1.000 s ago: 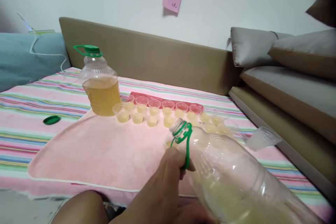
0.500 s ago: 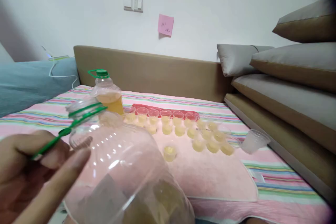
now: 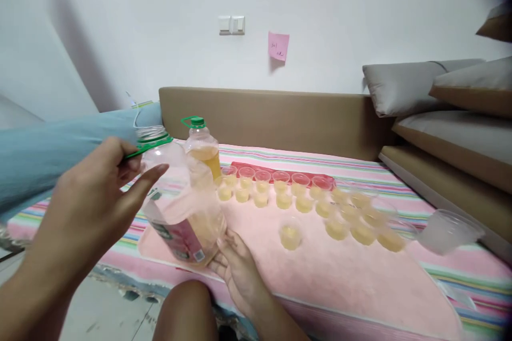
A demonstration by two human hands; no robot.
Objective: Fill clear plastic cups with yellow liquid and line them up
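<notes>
My left hand [image 3: 94,200] pinches the green handle ring at the neck of an open clear plastic bottle [image 3: 180,202] with a little yellow liquid in its bottom. My right hand [image 3: 236,266] cups the bottle's base from below. The bottle is tilted slightly, held just above the near left edge of a pink towel [image 3: 344,277]. Several small clear cups of yellow liquid [image 3: 304,205] stand in rows on the towel. One filled cup [image 3: 290,234] stands alone in front of them.
A second bottle [image 3: 204,149] with a green cap, half full of yellow liquid, stands behind the held one. An empty stack of clear cups [image 3: 448,232] lies on its side at right. Cushions [image 3: 452,133] are piled at right, a blue blanket [image 3: 48,149] at left.
The bottle went from steeply tilted near the camera to nearly upright, farther out at left. My right hand came into view under its base. The view swung left and up.
</notes>
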